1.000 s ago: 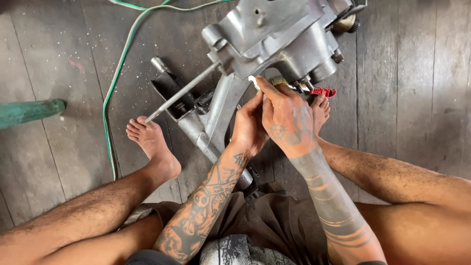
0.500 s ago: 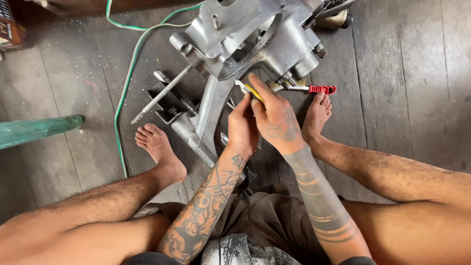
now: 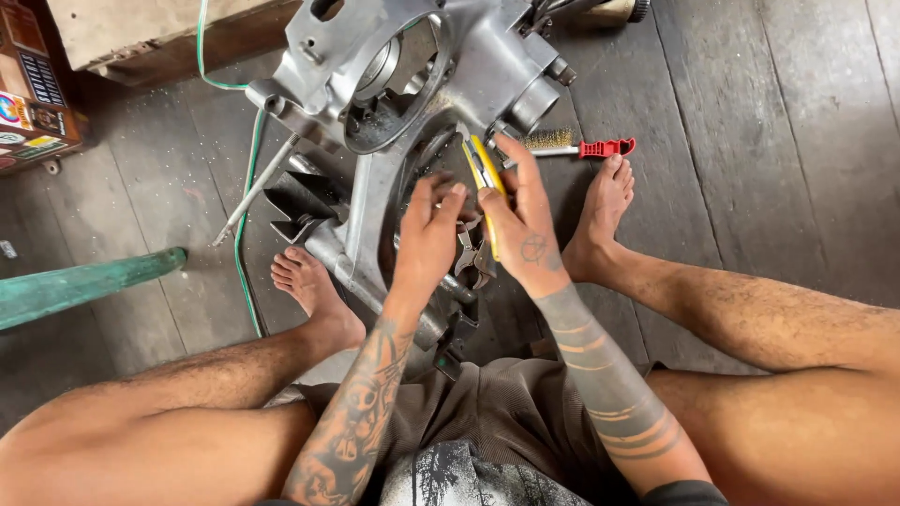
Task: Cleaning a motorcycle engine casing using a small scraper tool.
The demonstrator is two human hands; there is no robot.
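Both hands have come down off the upper edge of the grey cast-aluminium engine casing (image 3: pixel 441 84) since a second ago, and the camera has swung so that a brown cardboard box (image 3: pixel 33 89) now shows at the upper left. Seated barefoot on the dark wooden plank floor (image 3: pixel 750 112), the person keeps the casing between the knees, its open round bore facing up and its lower arm running back toward the lap. The right hand (image 3: pixel 520 220) is closed around a pair of yellow-handled pliers (image 3: pixel 483 173), whose nose points up at the casing's lower rim. The left hand (image 3: pixel 429 234) rests on the casing arm just beside it, fingers part-curled and pressing on the metal; whether they pinch some small part cannot be told. A second steel plier-like tool (image 3: pixel 469 258) lies between the two hands. Beyond the right foot (image 3: pixel 600 211), a red-handled wire brush (image 3: pixel 581 145) lies on the planks. A green hose (image 3: pixel 246 187) trails past the casing on the left, near a green-painted bar (image 3: pixel 89 286).

By the look of it, the work in hand is gripping or pulling a small fitting at the casing's rim. The next move would seem to call for setting the plier nose squarely on the part while the left hand steadies the casing against the pull.
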